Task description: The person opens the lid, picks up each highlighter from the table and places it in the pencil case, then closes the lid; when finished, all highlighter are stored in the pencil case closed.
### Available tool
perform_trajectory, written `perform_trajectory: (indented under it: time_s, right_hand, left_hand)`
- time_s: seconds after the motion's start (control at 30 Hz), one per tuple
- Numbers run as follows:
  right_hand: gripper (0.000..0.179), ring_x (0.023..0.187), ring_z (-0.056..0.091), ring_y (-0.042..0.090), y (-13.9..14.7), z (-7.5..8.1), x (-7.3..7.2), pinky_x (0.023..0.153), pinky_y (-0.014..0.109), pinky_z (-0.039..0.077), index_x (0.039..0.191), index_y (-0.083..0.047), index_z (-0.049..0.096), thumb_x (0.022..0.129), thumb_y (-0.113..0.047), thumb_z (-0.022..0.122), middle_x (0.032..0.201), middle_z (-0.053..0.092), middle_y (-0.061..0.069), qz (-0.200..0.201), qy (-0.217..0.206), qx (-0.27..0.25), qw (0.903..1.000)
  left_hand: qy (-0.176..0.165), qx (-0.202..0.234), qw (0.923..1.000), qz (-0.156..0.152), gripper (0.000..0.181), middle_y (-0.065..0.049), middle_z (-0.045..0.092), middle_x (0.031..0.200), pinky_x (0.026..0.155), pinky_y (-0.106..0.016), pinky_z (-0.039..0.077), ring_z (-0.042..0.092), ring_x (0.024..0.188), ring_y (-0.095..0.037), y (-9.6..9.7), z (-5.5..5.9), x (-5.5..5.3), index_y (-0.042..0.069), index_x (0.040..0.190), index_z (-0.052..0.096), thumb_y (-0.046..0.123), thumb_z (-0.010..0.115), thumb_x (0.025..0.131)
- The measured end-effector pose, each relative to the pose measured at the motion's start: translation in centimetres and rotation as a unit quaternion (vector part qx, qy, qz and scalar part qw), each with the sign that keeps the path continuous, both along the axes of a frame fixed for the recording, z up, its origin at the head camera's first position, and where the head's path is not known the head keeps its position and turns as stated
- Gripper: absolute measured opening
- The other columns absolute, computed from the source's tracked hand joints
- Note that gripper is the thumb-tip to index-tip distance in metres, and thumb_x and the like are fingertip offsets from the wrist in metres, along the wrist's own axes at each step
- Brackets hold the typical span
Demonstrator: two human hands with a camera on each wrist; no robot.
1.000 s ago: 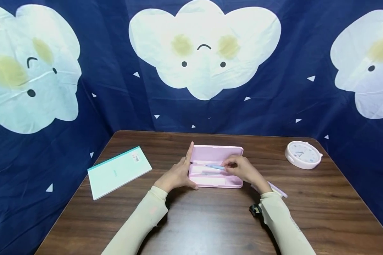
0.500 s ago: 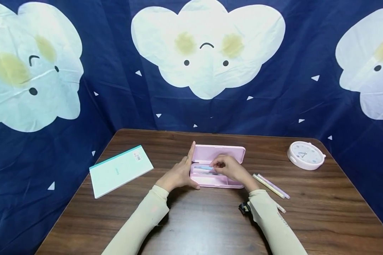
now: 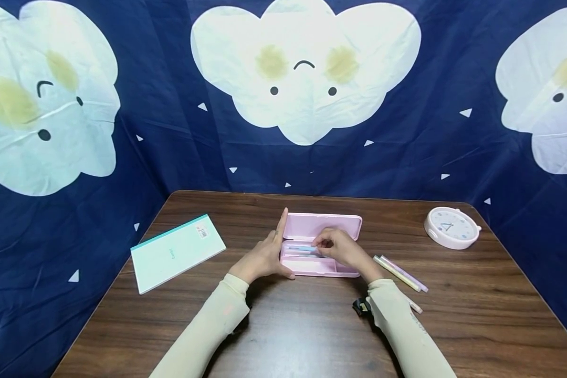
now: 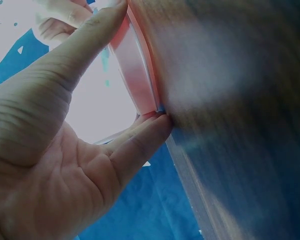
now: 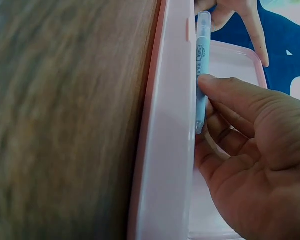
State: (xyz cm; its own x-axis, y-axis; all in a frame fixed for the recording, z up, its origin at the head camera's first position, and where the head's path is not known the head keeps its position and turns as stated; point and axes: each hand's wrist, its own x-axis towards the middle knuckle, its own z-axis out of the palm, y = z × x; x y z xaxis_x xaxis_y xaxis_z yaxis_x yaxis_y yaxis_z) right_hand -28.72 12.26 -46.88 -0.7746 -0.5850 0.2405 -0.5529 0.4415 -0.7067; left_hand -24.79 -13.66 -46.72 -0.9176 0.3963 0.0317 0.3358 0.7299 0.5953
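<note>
Your left hand (image 3: 262, 257) holds the left end of the pink pencil case (image 3: 308, 266), with the thumb at its front corner and the index finger stretched along the side of the lid (image 3: 302, 227). The case lies open near the middle of the wooden table (image 3: 293, 325), its lid tipped back on the far side. A divider splits its front compartment into 2 parts.

Your right hand (image 3: 342, 248) pinches a pale blue pen (image 5: 203, 55) between thumb and fingers. The pen lies lengthwise at the rear compartment of the case; you cannot tell from these views whether it touches the bottom.

To the right of the case, beside your right wrist, a yellow pen (image 3: 397, 274) and a purple pen (image 3: 405, 274) lie side by side on the wood. A 3rd, pale pen (image 3: 415, 305) shows partly from behind your right sleeve (image 3: 401, 320).

Well apart on your left is a pale green notebook (image 3: 177, 257) with a teal edge and a sticker; toward the far right corner sits a white clock (image 3: 452, 227). A blue curtain (image 3: 264, 163) printed with white clouds hangs behind the table.
</note>
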Motion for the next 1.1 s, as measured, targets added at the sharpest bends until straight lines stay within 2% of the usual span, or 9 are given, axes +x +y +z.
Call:
perform_trajectory:
  time_s: [0.07, 0.13, 0.3, 0.47, 0.6, 0.67, 0.83, 0.9, 1.1]
  right_hand:
    - [0.006, 0.081, 0.061, 0.009, -0.1, 0.0, 0.0, 0.075, 0.027, 0.055, 0.094, 0.006, 0.078, 0.089, 0.011, 0.079, 0.084, 0.070, 0.005, 0.001, 0.003, 0.003, 1.0000]
    - [0.006, 0.081, 0.060, 0.008, -0.1, 0.0, 0.0, 0.075, 0.027, 0.055, 0.093, 0.006, 0.078, 0.089, 0.010, 0.080, 0.084, 0.069, 0.004, 0.000, 0.005, 0.006, 1.0000]
    - [0.007, 0.082, 0.060, 0.008, -0.1, 0.1, 0.0, 0.077, 0.027, 0.055, 0.094, 0.004, 0.079, 0.089, 0.008, 0.081, 0.085, 0.071, 0.004, -0.005, 0.004, 0.016, 0.9999]
    - [0.010, 0.084, 0.062, 0.010, -0.2, -0.1, -0.1, 0.079, 0.028, 0.056, 0.098, 0.004, 0.081, 0.089, 0.008, 0.082, 0.089, 0.074, 0.007, 0.000, 0.015, 0.024, 0.9996]
    - [0.013, 0.085, 0.063, 0.013, -0.2, 0.0, -0.2, 0.080, 0.030, 0.057, 0.102, 0.005, 0.081, 0.089, 0.006, 0.082, 0.091, 0.074, 0.008, 0.007, 0.021, 0.024, 0.9995]
    - [0.013, 0.086, 0.064, 0.014, -0.3, 0.0, -0.1, 0.080, 0.030, 0.057, 0.103, 0.006, 0.081, 0.090, 0.006, 0.082, 0.092, 0.075, 0.009, 0.007, 0.025, 0.025, 0.9993]
    - [0.012, 0.089, 0.067, 0.017, -0.2, 0.3, 0.1, 0.083, 0.033, 0.059, 0.103, 0.006, 0.081, 0.091, 0.006, 0.079, 0.094, 0.075, 0.011, -0.008, 0.025, 0.022, 0.9994]
    - [0.011, 0.090, 0.067, 0.020, 0.1, 0.5, 0.2, 0.084, 0.035, 0.059, 0.103, 0.007, 0.081, 0.092, 0.006, 0.078, 0.095, 0.074, 0.012, -0.011, 0.022, 0.016, 0.9996]
    - [0.010, 0.088, 0.067, 0.018, 2.3, 0.6, 0.5, 0.082, 0.036, 0.059, 0.103, 0.003, 0.081, 0.094, 0.004, 0.078, 0.095, 0.074, 0.008, -0.047, 0.028, 0.016, 0.9984]
  left_hand:
    - [-0.003, -0.003, 1.0000, 0.001, 0.168, -0.042, 0.038, 0.160, 0.104, -0.071, 0.050, 0.058, 0.127, -0.065, 0.0, 0.0, 0.0, 0.036, 0.169, -0.027, 0.039, 0.107, 0.067]
    - [-0.019, -0.001, 0.9998, 0.008, 0.168, -0.040, 0.035, 0.164, 0.109, -0.070, 0.047, 0.055, 0.132, -0.064, 0.3, 1.0, 0.6, 0.035, 0.169, -0.026, 0.032, 0.108, 0.068]
    - [-0.019, -0.010, 0.9997, 0.014, 0.166, -0.037, 0.035, 0.166, 0.110, -0.067, 0.048, 0.055, 0.134, -0.060, 0.6, 1.1, 0.6, 0.031, 0.171, -0.024, 0.033, 0.107, 0.068]
    - [-0.020, -0.013, 0.9996, 0.017, 0.167, -0.036, 0.035, 0.167, 0.110, -0.066, 0.048, 0.055, 0.135, -0.060, 0.6, 1.3, 0.6, 0.032, 0.170, -0.025, 0.033, 0.107, 0.068]
    - [-0.026, -0.010, 0.9995, 0.015, 0.168, -0.038, 0.031, 0.168, 0.110, -0.069, 0.047, 0.052, 0.137, -0.063, 0.5, 1.2, 0.6, 0.035, 0.169, -0.027, 0.035, 0.107, 0.068]
    - [-0.012, -0.009, 0.9999, 0.007, 0.168, -0.041, 0.033, 0.165, 0.106, -0.071, 0.049, 0.053, 0.132, -0.067, 0.1, 0.0, 0.0, 0.037, 0.168, -0.028, 0.042, 0.106, 0.068]
    - [-0.013, -0.009, 0.9998, 0.010, 0.168, -0.042, 0.032, 0.165, 0.107, -0.071, 0.048, 0.053, 0.133, -0.067, 0.1, 0.0, 0.0, 0.035, 0.169, -0.027, 0.041, 0.106, 0.068]
    - [-0.026, -0.006, 0.9995, 0.017, 0.167, -0.040, 0.031, 0.167, 0.111, -0.068, 0.046, 0.051, 0.137, -0.063, 0.4, 1.1, 0.7, 0.032, 0.170, -0.025, 0.034, 0.107, 0.068]
    - [-0.021, -0.005, 0.9996, 0.017, 0.167, -0.038, 0.031, 0.168, 0.112, -0.068, 0.045, 0.050, 0.140, -0.061, 0.3, 1.0, 0.7, 0.033, 0.170, -0.026, 0.032, 0.107, 0.068]
